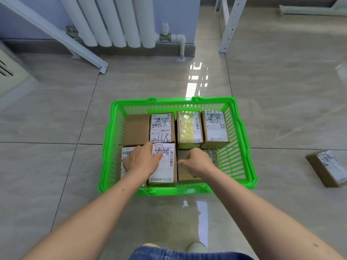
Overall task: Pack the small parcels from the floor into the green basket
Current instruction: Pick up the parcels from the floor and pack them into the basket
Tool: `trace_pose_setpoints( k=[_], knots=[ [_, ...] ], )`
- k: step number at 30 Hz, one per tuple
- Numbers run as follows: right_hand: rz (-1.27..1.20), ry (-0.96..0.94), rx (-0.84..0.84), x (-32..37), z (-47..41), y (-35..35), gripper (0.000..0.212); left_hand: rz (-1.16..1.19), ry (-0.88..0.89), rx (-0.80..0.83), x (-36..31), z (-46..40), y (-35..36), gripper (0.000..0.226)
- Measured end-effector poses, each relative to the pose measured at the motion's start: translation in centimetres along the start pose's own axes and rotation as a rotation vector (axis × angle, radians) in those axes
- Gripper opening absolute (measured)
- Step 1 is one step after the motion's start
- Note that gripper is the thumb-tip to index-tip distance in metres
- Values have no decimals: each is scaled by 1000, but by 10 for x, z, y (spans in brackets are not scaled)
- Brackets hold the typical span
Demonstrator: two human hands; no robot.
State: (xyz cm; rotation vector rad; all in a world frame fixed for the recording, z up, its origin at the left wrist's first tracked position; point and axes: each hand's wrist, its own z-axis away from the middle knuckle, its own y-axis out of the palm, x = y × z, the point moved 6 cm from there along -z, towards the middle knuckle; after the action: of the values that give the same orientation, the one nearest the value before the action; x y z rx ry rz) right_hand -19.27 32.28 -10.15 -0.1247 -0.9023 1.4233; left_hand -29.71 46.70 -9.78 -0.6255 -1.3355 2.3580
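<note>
The green basket (pixel 242 139) stands on the tiled floor in front of me with several small brown cardboard parcels packed flat inside, most with white labels. My left hand (pixel 140 160) lies spread on the near-left parcels, its fingers touching a labelled parcel (pixel 165 169). My right hand (pixel 197 162) is curled over a plain brown parcel (pixel 185 174) in the near-right part, fingers at its left edge; whether it grips is unclear. One more labelled parcel (pixel 328 167) lies on the floor to the right of the basket.
A white radiator (pixel 112 21) with pipes stands against the back wall. White metal shelf legs (pixel 230 25) rise at the back right, and a slanted white bar (pixel 56 34) crosses the left. A pale appliance (pixel 9 74) sits at far left.
</note>
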Motion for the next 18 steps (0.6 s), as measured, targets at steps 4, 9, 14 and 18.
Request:
trace_pose_setpoints(
  k=[4,9,14,18],
  knots=[
    [-106,52,-30,-3,37,-62,28,180,-63,94,-34,36,-23,48],
    [-194,164,-132,-23,99,-126,21,626,-78,256,-96,92,-73,34],
    [-363,270,-178,-44,188,-173,23,693,-35,304,-138,153,-127,37],
    [-625,320,-239,-64,252,-212,20,668,17,323,-178,203,-159,34]
  ],
)
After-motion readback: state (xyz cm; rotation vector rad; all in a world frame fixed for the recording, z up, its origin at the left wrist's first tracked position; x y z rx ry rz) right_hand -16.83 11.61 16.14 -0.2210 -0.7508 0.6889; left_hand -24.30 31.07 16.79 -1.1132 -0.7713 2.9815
